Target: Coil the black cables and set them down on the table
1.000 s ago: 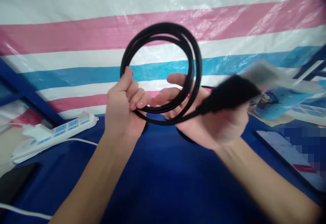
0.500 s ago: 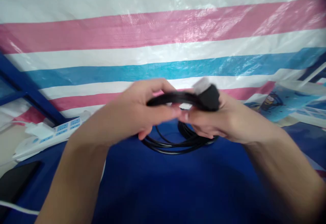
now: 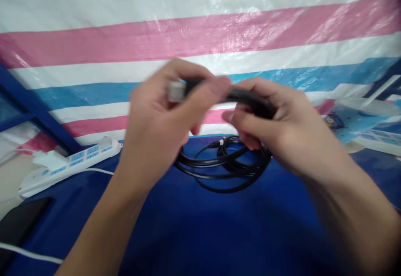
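Both my hands are raised over a blue surface and grip one end of a black cable. My left hand is closed round the cable's plug, whose pale grey tip shows between the fingers. My right hand is closed on the thick black cable just right of it. The rest of the cable lies in a loose coil on the blue surface below the hands. Motion smears both hands.
A white power strip with blue sockets lies at the left, with a white cord running past a black flat object. A striped pink, white and blue tarp hangs behind. Printed plastic packaging sits at the right.
The coil, held upright in the air a second ago, now lies on the blue surface. My hands came together, then rose, and the plug went from my right hand to my left.
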Action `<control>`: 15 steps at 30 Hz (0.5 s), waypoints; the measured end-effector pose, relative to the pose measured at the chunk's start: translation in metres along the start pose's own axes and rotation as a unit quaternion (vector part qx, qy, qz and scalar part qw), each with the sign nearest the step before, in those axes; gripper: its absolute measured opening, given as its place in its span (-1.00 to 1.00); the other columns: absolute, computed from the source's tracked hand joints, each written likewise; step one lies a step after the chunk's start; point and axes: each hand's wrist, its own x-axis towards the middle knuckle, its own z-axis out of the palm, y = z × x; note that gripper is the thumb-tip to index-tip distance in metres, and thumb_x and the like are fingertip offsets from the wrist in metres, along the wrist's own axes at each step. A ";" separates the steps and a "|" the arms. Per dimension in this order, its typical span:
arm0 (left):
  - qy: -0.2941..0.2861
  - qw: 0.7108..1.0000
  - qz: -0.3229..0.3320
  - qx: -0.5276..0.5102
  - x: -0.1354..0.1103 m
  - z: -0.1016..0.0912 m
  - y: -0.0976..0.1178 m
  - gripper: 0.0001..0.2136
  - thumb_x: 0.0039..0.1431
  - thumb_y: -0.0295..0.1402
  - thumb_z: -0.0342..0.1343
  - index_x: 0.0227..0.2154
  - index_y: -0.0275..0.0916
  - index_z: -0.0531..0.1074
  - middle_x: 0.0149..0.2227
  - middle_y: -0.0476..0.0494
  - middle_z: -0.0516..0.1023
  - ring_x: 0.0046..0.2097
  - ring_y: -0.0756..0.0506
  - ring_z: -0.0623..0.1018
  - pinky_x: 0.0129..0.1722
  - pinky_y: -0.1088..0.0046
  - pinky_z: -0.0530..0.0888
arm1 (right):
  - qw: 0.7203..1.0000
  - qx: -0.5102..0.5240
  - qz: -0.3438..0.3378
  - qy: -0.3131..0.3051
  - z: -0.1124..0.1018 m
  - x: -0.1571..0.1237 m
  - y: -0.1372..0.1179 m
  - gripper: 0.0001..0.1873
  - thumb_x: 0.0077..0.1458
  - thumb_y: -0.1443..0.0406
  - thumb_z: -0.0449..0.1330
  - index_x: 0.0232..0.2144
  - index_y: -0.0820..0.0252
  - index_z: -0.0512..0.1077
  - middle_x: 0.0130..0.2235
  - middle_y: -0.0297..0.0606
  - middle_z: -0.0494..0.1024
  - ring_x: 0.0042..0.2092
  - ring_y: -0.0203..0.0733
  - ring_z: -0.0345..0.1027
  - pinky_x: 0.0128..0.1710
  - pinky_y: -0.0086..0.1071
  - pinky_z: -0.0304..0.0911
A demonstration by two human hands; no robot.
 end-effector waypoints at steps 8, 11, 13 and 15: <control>-0.238 0.957 -0.163 -0.020 0.006 -0.025 -0.003 -0.69 0.11 -0.38 0.19 -0.06 -0.05 0.37 -0.42 -0.03 0.58 -0.46 -0.10 0.59 -0.49 0.47 0.51 | 0.985 -0.157 -0.058 0.042 -0.022 0.009 0.012 -0.90 0.07 0.42 0.14 -0.44 0.21 0.45 -0.58 -0.41 0.31 -0.55 -0.45 0.17 -0.54 -0.48 0.04; -0.402 0.891 -0.211 -0.012 0.006 -0.034 -0.001 -0.47 0.08 -0.33 0.25 0.13 0.04 0.29 -0.26 -0.08 0.60 -0.17 -0.17 0.60 -0.18 0.32 0.57 | 0.928 -0.339 -0.151 0.012 -0.038 0.004 0.005 -0.69 -0.02 0.52 0.09 -0.31 0.15 0.53 -0.43 -0.40 0.51 -0.40 -0.36 0.34 -0.40 -0.43 0.10; -0.467 0.858 -0.210 -0.031 0.005 -0.034 -0.001 -0.35 0.02 -0.36 0.29 0.18 0.10 0.23 -0.19 -0.06 0.60 -0.11 -0.21 0.59 -0.09 0.23 0.55 | 0.886 -0.412 -0.211 0.016 -0.047 0.000 0.001 -0.63 -0.04 0.54 0.06 -0.25 0.14 0.52 -0.41 -0.38 0.54 -0.42 -0.33 0.35 -0.40 -0.39 0.10; -0.449 0.875 -0.176 -0.035 0.004 -0.028 -0.002 -0.33 -0.05 -0.36 0.34 0.15 0.07 0.27 -0.20 -0.05 0.60 -0.10 -0.22 0.59 -0.09 0.23 0.56 | 0.847 -0.463 -0.260 0.025 -0.054 -0.003 -0.002 -0.61 -0.04 0.54 0.05 -0.21 0.15 0.49 -0.45 -0.33 0.53 -0.47 -0.29 0.32 -0.44 -0.36 0.08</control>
